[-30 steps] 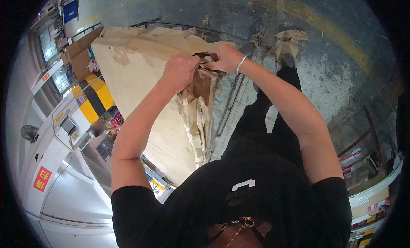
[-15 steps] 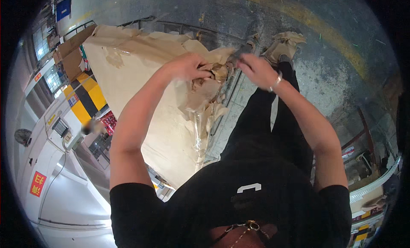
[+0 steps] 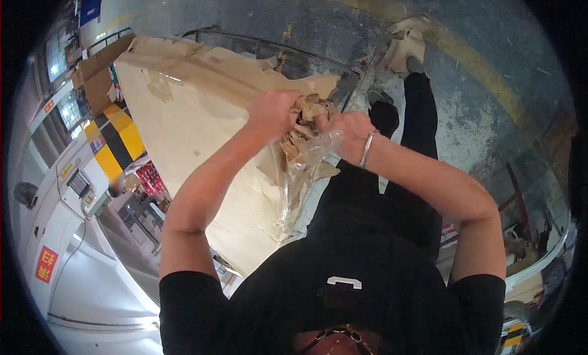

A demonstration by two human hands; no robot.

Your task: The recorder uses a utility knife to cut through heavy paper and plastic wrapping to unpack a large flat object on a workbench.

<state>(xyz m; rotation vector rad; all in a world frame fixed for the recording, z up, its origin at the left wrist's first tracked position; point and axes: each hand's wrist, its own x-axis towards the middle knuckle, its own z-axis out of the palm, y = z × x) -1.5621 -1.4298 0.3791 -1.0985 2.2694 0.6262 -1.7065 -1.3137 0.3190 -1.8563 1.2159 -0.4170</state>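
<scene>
A grey concrete floor [image 3: 490, 110] with a worn yellow line [image 3: 465, 49] is stretching across the far right. Flattened brown boxes [image 3: 98, 67] are leaning at the far left, and a yellow-and-black striped barrier [image 3: 116, 141] is standing just nearer.

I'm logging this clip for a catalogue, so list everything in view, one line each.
cardboard sheet: one, tan, large, standing left of centre
torn cardboard scraps: a bunch, tan, gripped between both hands
clear plastic film: one strip, transparent, hanging below the hands
metal rack: one, dark, behind the sheet
cardboard piece: one, tan, on the floor at top
concrete floor: grey, with a yellow line
bracelet: one, silver, right wrist
left hand: closed on scraps
right hand: closed on scraps and film
</scene>
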